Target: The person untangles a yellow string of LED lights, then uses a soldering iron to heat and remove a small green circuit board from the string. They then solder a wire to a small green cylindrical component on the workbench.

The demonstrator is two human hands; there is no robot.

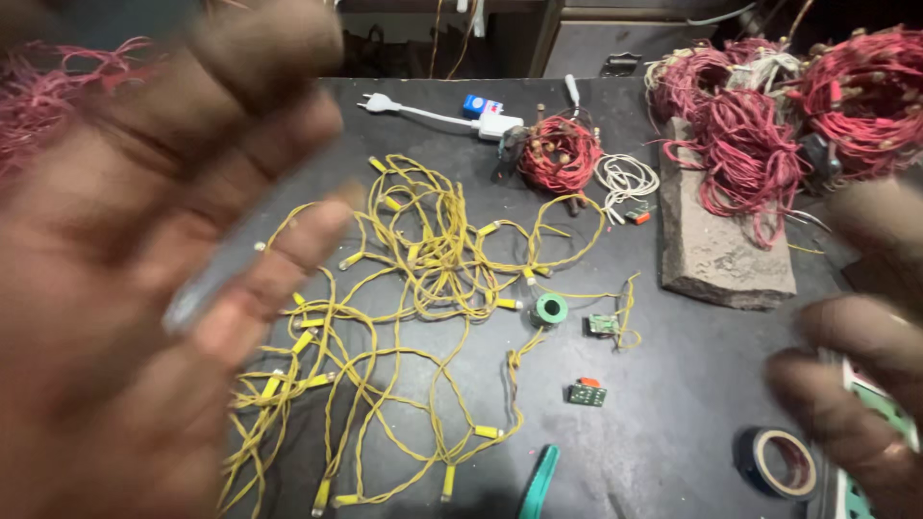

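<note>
My left hand (pixel 144 279) fills the left half of the view, very close to the camera and blurred, palm open with fingers spread, holding nothing. My right hand (pixel 860 356) shows at the right edge, also blurred, fingers apart and empty. Between them on the dark table lies a tangled yellow string of small lights (pixel 413 317). Next to its wire end sit a green solder spool (pixel 551 309) and two small green circuit boards (pixel 603 325) (pixel 586 393).
A red wire coil (pixel 560 154) and a white plug with adapter (pixel 452 113) lie at the back. More red wire bundles (pixel 769 125) heap at the back right over a stone slab (pixel 721 250). A tape roll (pixel 781 463) sits front right; a green tool handle (pixel 538 485) lies at the front.
</note>
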